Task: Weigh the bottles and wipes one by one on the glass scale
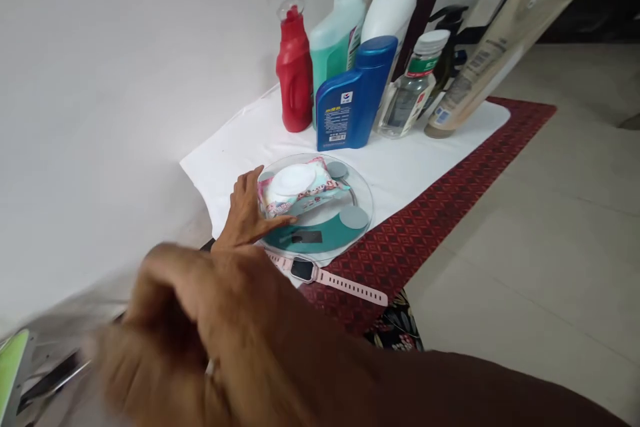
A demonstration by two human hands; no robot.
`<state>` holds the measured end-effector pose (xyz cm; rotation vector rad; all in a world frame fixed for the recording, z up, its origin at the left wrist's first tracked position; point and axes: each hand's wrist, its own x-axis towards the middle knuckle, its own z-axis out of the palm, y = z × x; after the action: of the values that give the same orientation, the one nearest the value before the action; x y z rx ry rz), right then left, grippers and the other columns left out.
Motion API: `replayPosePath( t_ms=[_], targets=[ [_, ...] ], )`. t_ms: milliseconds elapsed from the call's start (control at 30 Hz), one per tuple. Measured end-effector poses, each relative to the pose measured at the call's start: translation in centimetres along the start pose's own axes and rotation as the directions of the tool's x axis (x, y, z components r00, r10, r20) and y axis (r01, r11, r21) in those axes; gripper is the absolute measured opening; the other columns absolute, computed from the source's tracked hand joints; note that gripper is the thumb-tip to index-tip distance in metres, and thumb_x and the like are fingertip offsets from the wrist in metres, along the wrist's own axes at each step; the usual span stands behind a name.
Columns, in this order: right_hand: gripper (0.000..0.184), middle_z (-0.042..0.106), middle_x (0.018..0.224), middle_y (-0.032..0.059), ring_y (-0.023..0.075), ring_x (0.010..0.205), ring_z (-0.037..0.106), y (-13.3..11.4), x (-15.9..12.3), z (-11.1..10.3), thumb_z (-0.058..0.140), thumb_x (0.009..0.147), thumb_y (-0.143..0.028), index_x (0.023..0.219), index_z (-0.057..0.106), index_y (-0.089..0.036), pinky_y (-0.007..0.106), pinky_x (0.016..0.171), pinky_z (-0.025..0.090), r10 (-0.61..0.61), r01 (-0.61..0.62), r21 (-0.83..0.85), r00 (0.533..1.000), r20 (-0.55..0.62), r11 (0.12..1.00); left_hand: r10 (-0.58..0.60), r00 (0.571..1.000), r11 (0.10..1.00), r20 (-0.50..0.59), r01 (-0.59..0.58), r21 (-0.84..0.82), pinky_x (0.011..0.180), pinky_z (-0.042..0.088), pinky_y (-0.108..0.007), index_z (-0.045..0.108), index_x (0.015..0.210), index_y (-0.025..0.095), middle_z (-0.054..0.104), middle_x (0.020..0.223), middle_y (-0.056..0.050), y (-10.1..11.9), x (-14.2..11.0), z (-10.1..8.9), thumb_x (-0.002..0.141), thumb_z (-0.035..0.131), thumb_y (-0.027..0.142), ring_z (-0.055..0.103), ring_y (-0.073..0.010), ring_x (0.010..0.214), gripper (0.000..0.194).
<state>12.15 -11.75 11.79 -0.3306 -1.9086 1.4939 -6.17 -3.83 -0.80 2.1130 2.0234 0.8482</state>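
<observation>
A round glass scale (320, 240) with a teal band and a small dark display lies on the white cloth. On it rests a pack of wet wipes (314, 195) with a white lid. My left hand (245, 210) is at the scale's left edge, its thumb stretched out along the front of the wipes pack and its fingers apart from the thumb. A pink-strapped smartwatch (303, 269) lies just in front of the scale. Large in the foreground, my right hand (200, 333) is bent over with curled fingers, blurred by motion; its grip is hidden.
Behind the scale stand a red bottle (296, 80), a green bottle (327, 47), a white bottle (393, 10), a blue bottle (350, 107), a clear jar (407, 100), a dark pump bottle (445, 57) and a beige tube (493, 67). A red patterned cloth (450, 207) borders the table edge.
</observation>
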Motion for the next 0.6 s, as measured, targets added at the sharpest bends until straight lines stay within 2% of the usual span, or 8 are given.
replayPosePath(
  t_ms=[67, 133, 233, 300, 367, 400, 467, 600],
  targets=[
    [0.028, 0.068, 0.071, -0.0033, 0.0129, 0.065, 0.061, 1.6, 0.3, -1.5, 0.059, 0.107, -0.039, 0.083, 0.066, -0.025, 0.027, 0.065, 0.049, 0.028, -0.043, -0.098, 0.988, -0.154, 0.994, -0.041, 0.999, 0.998, 0.022, 0.042, -0.045, 0.12, 0.047, -0.064, 0.036, 0.165, 0.028, 0.05, 0.153, -0.019, -1.0, -0.2, 1.0, 0.066, 0.098, 0.06, 0.051, -0.0433, 0.145, 0.121],
    [0.034, 0.066, 0.071, -0.0033, 0.0117, 0.064, 0.058, 4.4, -0.4, -3.3, 0.056, 0.109, -0.036, 0.077, 0.061, -0.024, 0.027, 0.067, 0.047, -0.03, -0.039, -0.217, 0.951, -0.308, 0.975, -0.045, 0.999, 0.994, -0.015, 0.044, -0.096, 0.117, 0.051, -0.062, 0.039, 0.163, 0.028, 0.053, 0.148, -0.019, -1.4, -0.2, 2.1, 0.069, 0.097, 0.054, 0.056, -0.0424, 0.139, 0.113],
    [0.036, 0.067, 0.07, -0.0017, 0.0131, 0.062, 0.058, 9.6, -3.0, -6.8, 0.058, 0.107, -0.042, 0.076, 0.062, -0.024, 0.028, 0.067, 0.046, -0.055, -0.17, -0.36, 0.843, -0.536, 0.917, -0.016, 0.995, 0.993, -0.102, 0.004, -0.115, 0.113, 0.054, -0.061, 0.043, 0.16, 0.024, 0.056, 0.142, -0.018, -1.1, 0.1, 3.0, 0.075, 0.093, 0.049, 0.06, -0.0391, 0.133, 0.102],
    [0.043, 0.064, 0.063, -0.0012, 0.0144, 0.058, 0.056, 13.0, -5.2, -9.5, 0.059, 0.105, -0.053, 0.073, 0.061, -0.025, 0.03, 0.064, 0.044, -0.023, -0.327, -0.358, 0.71, -0.704, 0.875, -0.008, 0.994, 0.995, -0.109, -0.004, -0.104, 0.111, 0.055, -0.06, 0.049, 0.154, 0.022, 0.059, 0.137, -0.016, -0.5, 0.3, 3.1, 0.073, 0.095, 0.047, 0.061, -0.0365, 0.129, 0.096],
    [0.051, 0.063, 0.063, 0.0001, 0.0157, 0.06, 0.057, 16.0, -7.0, -12.0, 0.058, 0.103, -0.064, 0.07, 0.06, -0.024, 0.03, 0.064, 0.045, 0.052, -0.449, -0.243, 0.55, -0.834, 0.86, -0.016, 0.993, 0.991, -0.114, 0.001, -0.132, 0.106, 0.058, -0.056, 0.057, 0.143, 0.023, 0.063, 0.13, -0.013, 0.3, 0.3, 2.9, 0.073, 0.096, 0.045, 0.064, -0.033, 0.123, 0.083],
    [0.054, 0.062, 0.063, 0.0002, 0.0159, 0.06, 0.055, 17.1, -7.6, -13.0, 0.059, 0.101, -0.069, 0.069, 0.058, -0.024, 0.03, 0.063, 0.044, 0.09, -0.468, -0.177, 0.494, -0.865, 0.866, -0.032, 0.992, 0.986, -0.125, 0.011, -0.166, 0.102, 0.06, -0.053, 0.061, 0.138, 0.024, 0.064, 0.126, -0.011, 0.6, 0.3, 2.8, 0.075, 0.095, 0.046, 0.065, -0.0311, 0.119, 0.075],
    [0.059, 0.058, 0.063, -0.0006, 0.0153, 0.059, 0.052, 18.8, -8.4, -14.6, 0.061, 0.096, -0.075, 0.068, 0.057, -0.024, 0.029, 0.058, 0.042, 0.168, -0.47, -0.076, 0.454, -0.875, 0.879, -0.103, 0.981, 0.963, -0.163, 0.057, -0.262, 0.093, 0.062, -0.046, 0.064, 0.129, 0.025, 0.067, 0.121, -0.009, 0.8, 0.2, 2.5, 0.079, 0.092, 0.048, 0.067, -0.0285, 0.113, 0.062],
    [0.059, 0.058, 0.064, -0.0007, 0.0149, 0.058, 0.051, 19.9, -8.8, -15.6, 0.063, 0.096, -0.075, 0.068, 0.058, -0.024, 0.03, 0.058, 0.04, 0.255, -0.528, -0.047, 0.484, -0.837, 0.848, -0.304, 0.908, 0.896, -0.287, 0.17, -0.41, 0.086, 0.062, -0.039, 0.062, 0.127, 0.025, 0.068, 0.125, -0.009, -1.2, 1.2, 0.8, 0.078, 0.09, 0.055, 0.069, -0.0268, 0.112, 0.064]
  ],
)
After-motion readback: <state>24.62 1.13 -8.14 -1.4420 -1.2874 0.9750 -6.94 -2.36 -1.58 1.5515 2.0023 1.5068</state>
